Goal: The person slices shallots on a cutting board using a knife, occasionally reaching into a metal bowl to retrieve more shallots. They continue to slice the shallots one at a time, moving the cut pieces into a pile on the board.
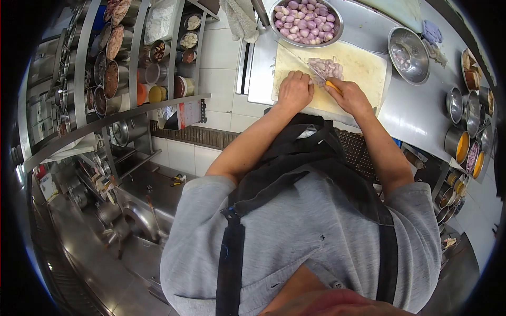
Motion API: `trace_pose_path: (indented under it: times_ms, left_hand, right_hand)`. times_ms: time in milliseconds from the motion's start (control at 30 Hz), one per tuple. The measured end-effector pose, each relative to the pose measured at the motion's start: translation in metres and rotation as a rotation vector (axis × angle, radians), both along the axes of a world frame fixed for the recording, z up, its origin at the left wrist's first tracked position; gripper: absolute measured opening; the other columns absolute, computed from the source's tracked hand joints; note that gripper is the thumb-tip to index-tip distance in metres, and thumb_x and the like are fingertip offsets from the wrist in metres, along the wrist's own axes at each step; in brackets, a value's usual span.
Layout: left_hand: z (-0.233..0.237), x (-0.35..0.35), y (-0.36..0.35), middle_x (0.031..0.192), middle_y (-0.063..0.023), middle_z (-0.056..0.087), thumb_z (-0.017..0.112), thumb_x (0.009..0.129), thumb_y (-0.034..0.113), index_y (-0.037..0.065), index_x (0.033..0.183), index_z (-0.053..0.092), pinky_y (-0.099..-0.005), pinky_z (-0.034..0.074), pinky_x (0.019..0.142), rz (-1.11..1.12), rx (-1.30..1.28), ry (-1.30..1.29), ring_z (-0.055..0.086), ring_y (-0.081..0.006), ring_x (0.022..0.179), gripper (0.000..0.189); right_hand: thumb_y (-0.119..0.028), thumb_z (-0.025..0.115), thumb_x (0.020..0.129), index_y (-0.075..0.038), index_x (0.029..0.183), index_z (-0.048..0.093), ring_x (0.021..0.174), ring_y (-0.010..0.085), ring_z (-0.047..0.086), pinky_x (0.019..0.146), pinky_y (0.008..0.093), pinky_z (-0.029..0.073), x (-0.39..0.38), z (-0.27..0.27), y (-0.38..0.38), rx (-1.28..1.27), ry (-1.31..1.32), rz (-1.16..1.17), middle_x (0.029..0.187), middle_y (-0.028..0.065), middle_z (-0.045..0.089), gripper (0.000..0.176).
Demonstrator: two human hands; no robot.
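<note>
In the head view, my right hand (350, 97) is closed around the yellow-orange handle of a knife (332, 86). Its blade points up and left across the cutting board (363, 66). Just left of the knife, my left hand (295, 90) rests on the board with fingers curled down; whatever lies under the fingertips is hidden. A pile of sliced shallots (328, 67) lies on the board beyond the blade. Behind the board stands a metal bowl (272, 21) heaped with whole peeled shallots (305, 22).
Right of the board sits a metal colander (416, 48) with some shallots inside. Farther right are several metal bowls (454, 104) and a blue cloth (432, 31). A grey towel (238, 20) hangs left of the counter. Metal shelving (142, 108) with filled containers stands at far left.
</note>
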State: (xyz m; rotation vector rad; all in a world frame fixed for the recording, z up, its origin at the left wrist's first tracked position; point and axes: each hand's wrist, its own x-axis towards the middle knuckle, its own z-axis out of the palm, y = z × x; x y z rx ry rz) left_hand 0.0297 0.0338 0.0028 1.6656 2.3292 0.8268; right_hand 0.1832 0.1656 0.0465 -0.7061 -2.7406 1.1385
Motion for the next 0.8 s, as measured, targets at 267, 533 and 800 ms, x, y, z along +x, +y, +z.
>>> trace_pose_path:
  times_ms: [267,533,800]
  left_hand:
    - [0.026,-0.015,-0.006,0.076,-0.0056,0.066,0.072,0.082,0.018,0.002,0.097,0.071,-0.0292,0.048,0.07,0.334,-0.008,-0.745,0.061,-0.0144,0.073,0.022]
    - [0.047,-0.045,-0.019,0.083,0.0,0.067,0.075,0.084,0.015,0.002,0.099,0.072,-0.0202,0.042,0.068,0.341,0.044,-1.109,0.056,-0.006,0.073,0.021]
    - [0.027,-0.036,-0.027,0.085,-0.0141,0.069,0.073,0.082,0.021,0.0,0.095,0.072,-0.034,0.051,0.072,0.117,-0.29,-0.488,0.065,-0.0235,0.078,0.024]
  right_hand:
    - [-0.031,0.062,0.093,-0.004,0.11,0.067,0.079,0.0408,0.064,0.071,0.0449,0.051,0.008,0.007,-0.014,-0.097,0.002,-0.129,0.085,0.0246,0.066,0.032]
    - [-0.034,0.058,0.094,-0.002,0.116,0.064,0.083,0.0388,0.065,0.075,0.0419,0.05,0.0,0.003,-0.05,-0.445,-0.21,-0.214,0.09,0.0243,0.067,0.039]
    - [-0.032,0.059,0.094,-0.003,0.117,0.065,0.086,0.0377,0.065,0.078,0.0405,0.05,0.009,-0.012,-0.05,-0.373,-0.108,-0.125,0.094,0.0245,0.067,0.037]
